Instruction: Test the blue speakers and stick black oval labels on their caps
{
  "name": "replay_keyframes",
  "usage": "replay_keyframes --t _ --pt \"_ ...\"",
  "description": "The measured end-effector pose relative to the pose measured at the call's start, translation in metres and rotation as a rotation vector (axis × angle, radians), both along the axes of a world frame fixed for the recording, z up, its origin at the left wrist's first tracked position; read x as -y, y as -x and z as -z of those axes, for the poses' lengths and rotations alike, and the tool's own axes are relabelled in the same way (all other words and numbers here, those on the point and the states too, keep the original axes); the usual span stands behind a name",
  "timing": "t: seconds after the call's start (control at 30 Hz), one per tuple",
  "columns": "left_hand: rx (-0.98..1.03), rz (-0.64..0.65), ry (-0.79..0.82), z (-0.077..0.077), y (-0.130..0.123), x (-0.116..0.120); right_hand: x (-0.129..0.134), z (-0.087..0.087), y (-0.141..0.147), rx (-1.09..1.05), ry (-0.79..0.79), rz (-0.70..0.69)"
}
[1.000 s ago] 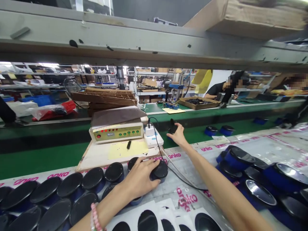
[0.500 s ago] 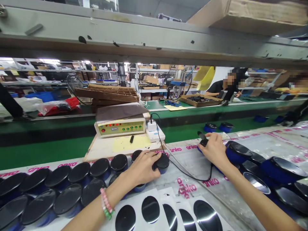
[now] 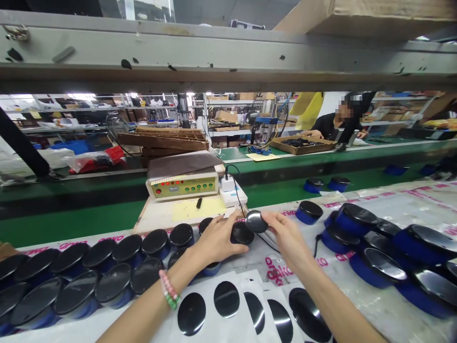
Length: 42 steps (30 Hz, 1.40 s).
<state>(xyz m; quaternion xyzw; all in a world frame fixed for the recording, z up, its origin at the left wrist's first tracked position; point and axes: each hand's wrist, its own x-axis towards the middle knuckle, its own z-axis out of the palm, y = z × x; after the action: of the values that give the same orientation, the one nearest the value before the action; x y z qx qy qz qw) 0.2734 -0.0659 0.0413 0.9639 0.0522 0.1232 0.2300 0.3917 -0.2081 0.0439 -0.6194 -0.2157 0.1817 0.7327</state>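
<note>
My left hand, with a beaded bracelet at the wrist, has its thumb and fingers around the side of a round blue container with a black top. My right hand pinches the edge of a glossy black disc, tilted just above that container. Two rows of similar blue-and-black containers stretch away to the left. Below my hands lie white sheets bearing shiny black round stickers. One lone container stands beyond my right hand.
More containers are heaped at the right. A control box with red and green lights sits behind the rows, beside a white plug and black cable. A green conveyor runs behind. A metal beam crosses overhead. Another person works opposite.
My right hand has moved left from the lone container, carrying the black disc to the container at my left hand. My left hand remains by that container, its thumb and fingers now spread wider around it.
</note>
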Motion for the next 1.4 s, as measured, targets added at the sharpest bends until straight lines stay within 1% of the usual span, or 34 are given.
replay_keyframes --t 0.07,0.13,0.27,0.47,0.87,1.2,1.4 --pt "-0.013 -0.031 0.068 0.001 -0.001 0.000 -0.005 0.015 0.003 -0.098 -0.023 -0.051" --pt "-0.026 -0.025 0.107 0.002 -0.002 0.000 -0.008 0.024 0.004 -0.154 -0.045 -0.075" --pt "-0.062 -0.004 0.106 0.003 -0.003 -0.001 -0.007 0.030 0.006 -0.188 -0.050 -0.101" --pt "-0.095 -0.009 0.080 0.004 -0.004 -0.001 -0.006 0.039 0.008 -0.130 -0.016 -0.082" --pt "-0.118 0.002 0.092 0.000 -0.004 0.000 -0.009 0.044 0.010 -0.064 0.022 -0.041" --pt "-0.106 0.012 0.072 0.002 -0.004 0.000 -0.011 0.041 0.014 0.075 0.079 0.016" --pt "-0.091 0.020 0.060 0.002 -0.005 -0.001 -0.011 0.045 0.016 0.168 0.095 0.035"
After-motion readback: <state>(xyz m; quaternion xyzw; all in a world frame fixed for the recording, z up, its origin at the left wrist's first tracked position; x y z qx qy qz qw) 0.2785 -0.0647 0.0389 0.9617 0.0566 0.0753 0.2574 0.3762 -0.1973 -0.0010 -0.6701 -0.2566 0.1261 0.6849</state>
